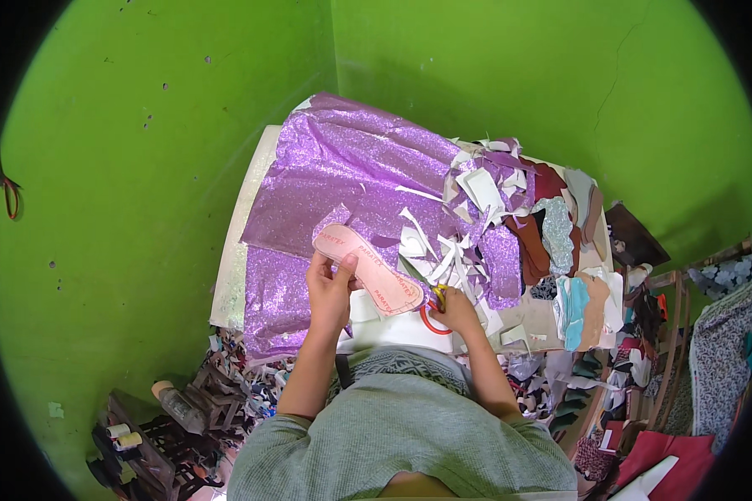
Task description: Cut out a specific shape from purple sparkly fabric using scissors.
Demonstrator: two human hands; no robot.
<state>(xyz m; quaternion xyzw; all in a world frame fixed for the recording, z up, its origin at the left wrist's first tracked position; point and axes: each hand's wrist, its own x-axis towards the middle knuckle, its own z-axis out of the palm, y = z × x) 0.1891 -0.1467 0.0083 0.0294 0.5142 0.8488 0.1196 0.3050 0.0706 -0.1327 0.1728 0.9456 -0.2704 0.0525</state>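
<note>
My left hand [331, 292] grips a pink insole-shaped piece [368, 260] with red print, thumb on top and fingers underneath. Purple glitter material sticks out past the insole's upper edge. At the insole's right end, my right hand [459, 312] is closed on a pair of scissors [427, 319] with red and yellow handles. Their blades lie close against the insole's edge; whether they are apart is hard to see. Beneath both hands spreads a large purple glitter sheet [342, 171] on the table. White offcuts [453, 257] lie just beyond the scissors.
Purple and white scraps [485, 190] heap up at the table's right side. Nearby are brown cut pieces [528, 244], a silver glitter piece [557, 224] and turquoise pieces [573, 309]. Green walls [184, 125] close in behind. Floor scraps, a bottle [178, 407] and thread spools [125, 437] sit lower left.
</note>
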